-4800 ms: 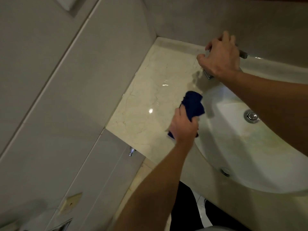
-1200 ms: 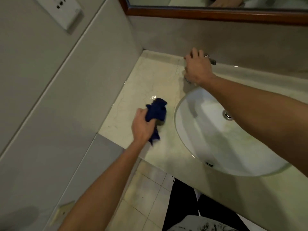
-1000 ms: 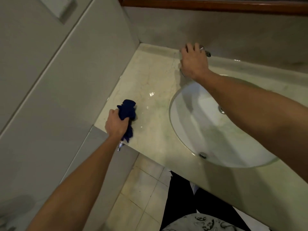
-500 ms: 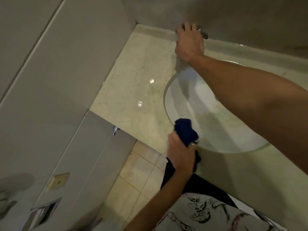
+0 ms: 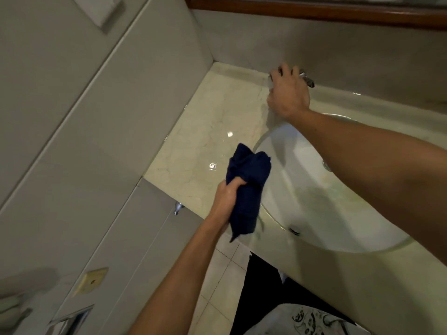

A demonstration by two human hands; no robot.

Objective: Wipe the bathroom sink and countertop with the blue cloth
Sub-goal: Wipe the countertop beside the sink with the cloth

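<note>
- The left hand [image 5: 226, 201] has its fingers curled tight round the bunched blue cloth [image 5: 248, 187], gripping it about the middle.
- The cloth stands up past the fist toward the far side and hangs down below it on the near side, over the left rim of the sink [image 5: 314, 201], where the basin meets the marble surface [image 5: 198, 151].
- Whether the cloth presses on the rim I cannot tell.
- The right hand [image 5: 289, 95] is well apart from the cloth, at the far edge of the surface, fingers curled over the chrome faucet [image 5: 307, 80].
- The two hands are apart, the right forearm crossing above the basin.
</note>
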